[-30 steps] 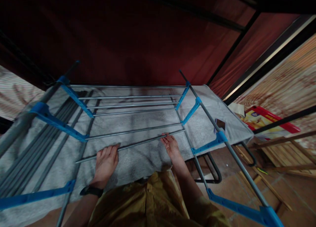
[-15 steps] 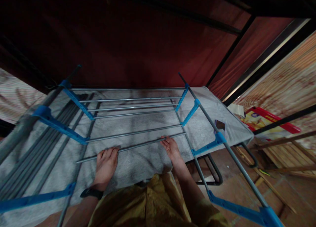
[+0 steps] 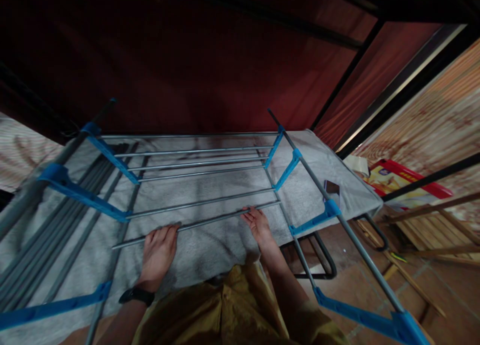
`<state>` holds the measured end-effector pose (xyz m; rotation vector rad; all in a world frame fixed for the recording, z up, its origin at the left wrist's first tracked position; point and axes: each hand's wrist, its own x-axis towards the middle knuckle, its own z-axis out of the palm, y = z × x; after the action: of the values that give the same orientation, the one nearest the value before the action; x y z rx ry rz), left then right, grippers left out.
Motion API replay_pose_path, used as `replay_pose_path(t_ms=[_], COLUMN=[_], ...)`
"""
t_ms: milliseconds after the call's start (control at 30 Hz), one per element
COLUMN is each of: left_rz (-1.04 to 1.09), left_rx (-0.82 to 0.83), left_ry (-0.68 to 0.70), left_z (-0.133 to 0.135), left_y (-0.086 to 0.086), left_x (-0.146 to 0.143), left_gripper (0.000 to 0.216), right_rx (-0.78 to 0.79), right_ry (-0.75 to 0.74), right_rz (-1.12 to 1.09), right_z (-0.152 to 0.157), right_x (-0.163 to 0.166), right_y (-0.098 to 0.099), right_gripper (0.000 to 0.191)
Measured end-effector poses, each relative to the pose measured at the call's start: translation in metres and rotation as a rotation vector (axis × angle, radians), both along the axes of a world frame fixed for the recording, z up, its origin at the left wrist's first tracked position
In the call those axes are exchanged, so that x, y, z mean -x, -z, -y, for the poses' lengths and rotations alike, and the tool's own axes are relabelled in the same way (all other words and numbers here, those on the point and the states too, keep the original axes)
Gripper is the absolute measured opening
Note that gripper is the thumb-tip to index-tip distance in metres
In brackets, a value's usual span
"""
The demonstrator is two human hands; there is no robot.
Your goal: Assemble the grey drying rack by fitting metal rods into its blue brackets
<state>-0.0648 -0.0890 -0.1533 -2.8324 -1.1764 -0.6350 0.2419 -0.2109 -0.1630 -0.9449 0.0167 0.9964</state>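
A loose grey metal tube (image 3: 210, 220) lies slanted between the two sides of a rack frame, its right end higher in view. My left hand (image 3: 160, 245) is wrapped over it left of its middle, knuckles up. Toward its right end, my right hand (image 3: 258, 224) grips it with the fingertips. Beyond it, several crossbars such as this grey bar (image 3: 202, 203) join the blue plastic brackets (image 3: 90, 195) on the left to the blue brackets (image 3: 287, 170) on the right. Long side poles (image 3: 362, 250) run through the brackets.
A bundle of grey tubes (image 3: 56, 240) lies at the left on the grey cloth-covered surface (image 3: 225, 250). A phone (image 3: 332, 189) rests on it at the right. Beyond stand a red and yellow box (image 3: 407, 182) and a wooden slatted piece (image 3: 431, 230). A dark red sheet (image 3: 210, 75) hangs behind.
The view has shifted slightly, so the frame appears a little farther left. Both hands keep their hold on the tube, which stays in nearly the same place.
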Motion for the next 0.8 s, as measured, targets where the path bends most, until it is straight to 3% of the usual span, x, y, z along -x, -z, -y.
replay_pose_path(t_ms=[800], left_rz=[0.008], left_rx=[-0.060], left_ry=[0.023], left_z=[-0.003], left_y=[0.010], left_x=[0.006], left_gripper=[0.033], right_rx=[-0.010], right_ry=[0.000], right_rz=[0.020], right_z=[0.000], right_x=[0.002], right_y=[-0.003], right_gripper=[0.013])
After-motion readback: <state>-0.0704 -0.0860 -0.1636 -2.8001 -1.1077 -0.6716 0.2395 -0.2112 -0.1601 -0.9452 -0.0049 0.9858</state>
